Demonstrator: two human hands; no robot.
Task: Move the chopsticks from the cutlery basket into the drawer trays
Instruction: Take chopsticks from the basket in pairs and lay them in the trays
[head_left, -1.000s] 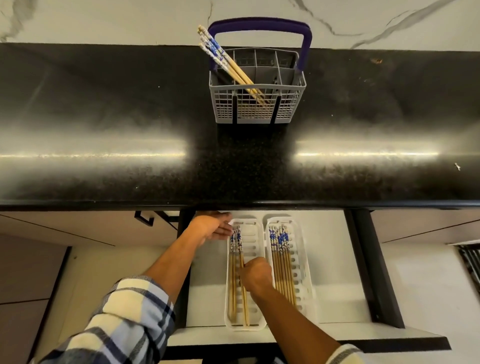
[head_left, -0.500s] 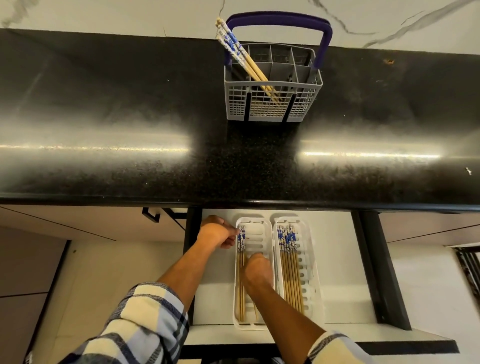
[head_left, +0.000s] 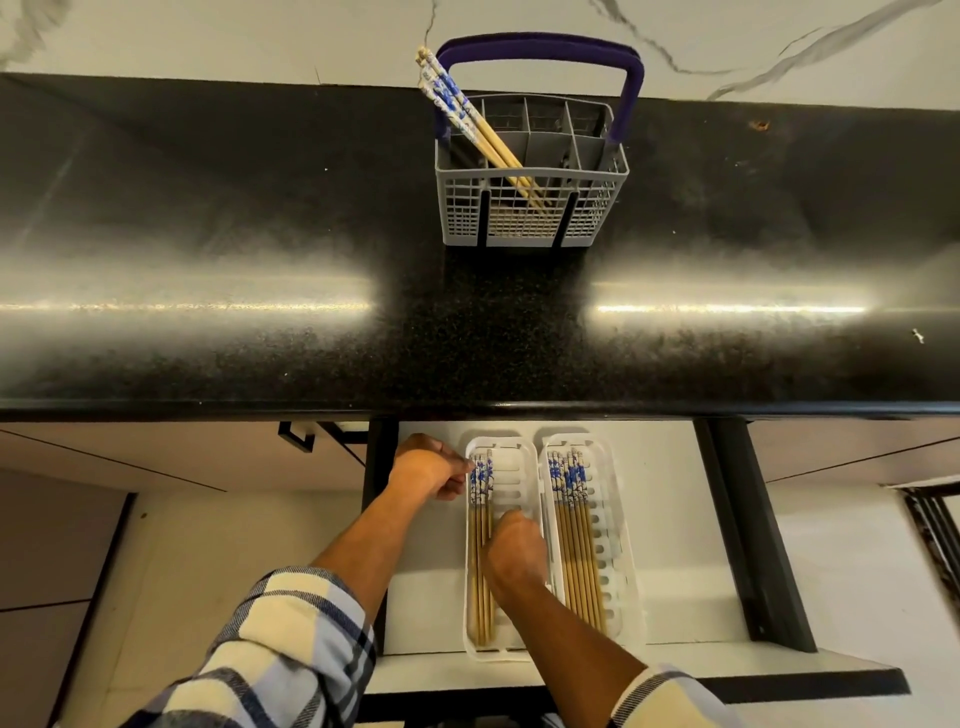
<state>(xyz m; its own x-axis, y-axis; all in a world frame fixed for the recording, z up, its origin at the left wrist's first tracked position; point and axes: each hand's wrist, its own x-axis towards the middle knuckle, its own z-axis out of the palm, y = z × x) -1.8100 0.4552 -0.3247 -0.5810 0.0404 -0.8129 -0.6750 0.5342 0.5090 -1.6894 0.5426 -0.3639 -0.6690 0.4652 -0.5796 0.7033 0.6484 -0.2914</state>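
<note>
Both hands in open drawer (head_left: 670, 545). Left hand (head_left: 428, 473) pinches patterned tops of chopsticks (head_left: 480, 540) lying in left tray (head_left: 475, 649); right hand (head_left: 514, 551) curled over their shafts, grip unclear. More chopsticks in far cutlery basket (head_left: 532, 218).

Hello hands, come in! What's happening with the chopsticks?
Both hands in left tray, straightening chopsticks. More wait in basket. Nothing blocking.

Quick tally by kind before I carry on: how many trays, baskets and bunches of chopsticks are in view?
White drawer trays: 2, left and right
Cutlery baskets: 1
Chopstick bunches: 3, in the basket, left tray, right tray
Total: 6
</note>
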